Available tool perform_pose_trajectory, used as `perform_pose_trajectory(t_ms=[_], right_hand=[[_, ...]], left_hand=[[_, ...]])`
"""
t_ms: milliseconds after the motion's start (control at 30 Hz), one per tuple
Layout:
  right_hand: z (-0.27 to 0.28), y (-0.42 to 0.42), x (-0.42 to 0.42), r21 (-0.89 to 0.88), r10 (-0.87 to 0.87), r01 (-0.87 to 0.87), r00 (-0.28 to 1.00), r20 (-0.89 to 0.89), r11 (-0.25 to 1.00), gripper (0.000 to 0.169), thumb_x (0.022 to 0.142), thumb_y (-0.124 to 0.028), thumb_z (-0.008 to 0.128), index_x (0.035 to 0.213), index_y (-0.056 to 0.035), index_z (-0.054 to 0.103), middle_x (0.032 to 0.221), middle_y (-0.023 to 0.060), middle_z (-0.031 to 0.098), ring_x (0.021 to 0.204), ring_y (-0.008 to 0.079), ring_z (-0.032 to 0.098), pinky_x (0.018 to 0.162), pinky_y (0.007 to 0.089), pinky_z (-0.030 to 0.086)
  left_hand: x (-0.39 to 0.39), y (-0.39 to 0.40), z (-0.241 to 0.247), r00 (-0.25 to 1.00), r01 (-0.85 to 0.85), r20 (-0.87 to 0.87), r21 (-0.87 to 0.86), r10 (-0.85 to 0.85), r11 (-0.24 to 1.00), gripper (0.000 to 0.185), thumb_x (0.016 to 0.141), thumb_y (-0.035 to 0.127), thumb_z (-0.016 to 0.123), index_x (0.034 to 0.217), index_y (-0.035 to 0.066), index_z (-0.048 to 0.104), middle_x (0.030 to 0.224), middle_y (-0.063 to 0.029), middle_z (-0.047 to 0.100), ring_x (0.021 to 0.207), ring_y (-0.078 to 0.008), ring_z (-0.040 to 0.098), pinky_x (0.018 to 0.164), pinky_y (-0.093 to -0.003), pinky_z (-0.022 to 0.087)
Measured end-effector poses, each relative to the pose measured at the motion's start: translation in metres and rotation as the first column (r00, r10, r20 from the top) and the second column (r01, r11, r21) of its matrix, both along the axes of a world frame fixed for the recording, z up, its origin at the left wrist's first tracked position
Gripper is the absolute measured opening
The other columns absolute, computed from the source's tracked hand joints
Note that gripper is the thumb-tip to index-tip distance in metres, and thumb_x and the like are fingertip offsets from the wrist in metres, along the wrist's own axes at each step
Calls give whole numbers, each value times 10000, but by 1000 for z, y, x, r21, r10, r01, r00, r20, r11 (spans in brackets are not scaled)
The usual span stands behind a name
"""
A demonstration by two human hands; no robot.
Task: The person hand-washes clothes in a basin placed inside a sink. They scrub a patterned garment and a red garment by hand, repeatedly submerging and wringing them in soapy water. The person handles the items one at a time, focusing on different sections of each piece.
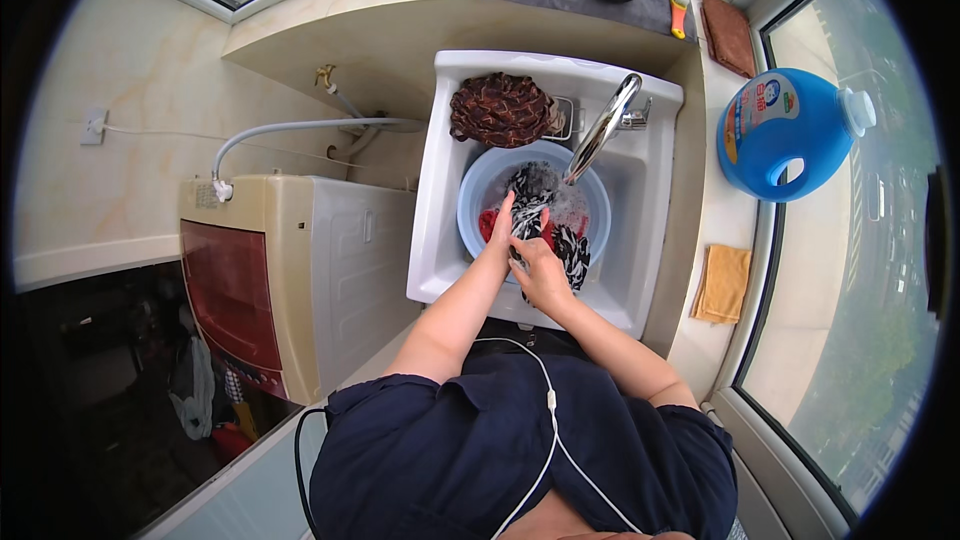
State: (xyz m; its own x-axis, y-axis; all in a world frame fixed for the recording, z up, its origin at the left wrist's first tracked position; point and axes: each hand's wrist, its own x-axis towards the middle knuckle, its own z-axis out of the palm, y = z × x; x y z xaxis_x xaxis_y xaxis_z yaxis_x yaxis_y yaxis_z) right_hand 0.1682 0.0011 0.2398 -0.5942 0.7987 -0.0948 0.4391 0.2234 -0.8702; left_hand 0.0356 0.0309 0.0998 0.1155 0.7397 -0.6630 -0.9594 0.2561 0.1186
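Observation:
A black-and-white patterned cloth (529, 211) is bunched between my two hands over a light blue plastic basin (466, 199). My left hand (502, 225) lies along the cloth's left side, fingers pointing away from me. From the near right, my right hand (541, 270) grips the same cloth, its fingers partly hidden by the fabric. One part of the cloth reaches into sudsy water, and another hangs at the basin's near right rim. Red fabric (487, 225) shows in the water under my hands.
The basin stands in a white sink (442, 270) below a chrome faucet (604, 127). A dark brown patterned bundle (502, 111) sits at the back left. On the right ledge are a blue detergent jug (795, 135) and a folded tan cloth (724, 283). A washing machine (300, 285) stands left.

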Motion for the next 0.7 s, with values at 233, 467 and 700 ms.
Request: perform_pose_trajectory(t_ms=[233,467,700], right_hand=[[-35,44,-14,142,-182,154,960,213,978,291,826,-327,628,934,-58,630,903,227,594,796,431,605,703,503,492],[-28,22,-12,139,-164,142,972,170,980,269,865,-278,596,790,-20,579,834,217,618,748,402,613,674,479,496],[-61,48,-8,163,-360,332,912,197,929,337,926,-322,505,871,0,586,889,252,625,767,454,599,707,500,483]], left_hand=[[20,-15,-65,965,-34,-264,-114,2,993,450,968,447,453,1163,56,560,1040,-115,630,929,-277,628,830,-438,534],[18,-20,21,974,215,-70,-27,-217,976,582,916,634,347,1177,169,579,991,-66,610,950,-232,591,824,-399,491],[29,-8,-14,993,88,-68,-173,-101,981,435,1009,434,331,1110,99,591,956,-73,656,882,-246,644,767,-425,535]])
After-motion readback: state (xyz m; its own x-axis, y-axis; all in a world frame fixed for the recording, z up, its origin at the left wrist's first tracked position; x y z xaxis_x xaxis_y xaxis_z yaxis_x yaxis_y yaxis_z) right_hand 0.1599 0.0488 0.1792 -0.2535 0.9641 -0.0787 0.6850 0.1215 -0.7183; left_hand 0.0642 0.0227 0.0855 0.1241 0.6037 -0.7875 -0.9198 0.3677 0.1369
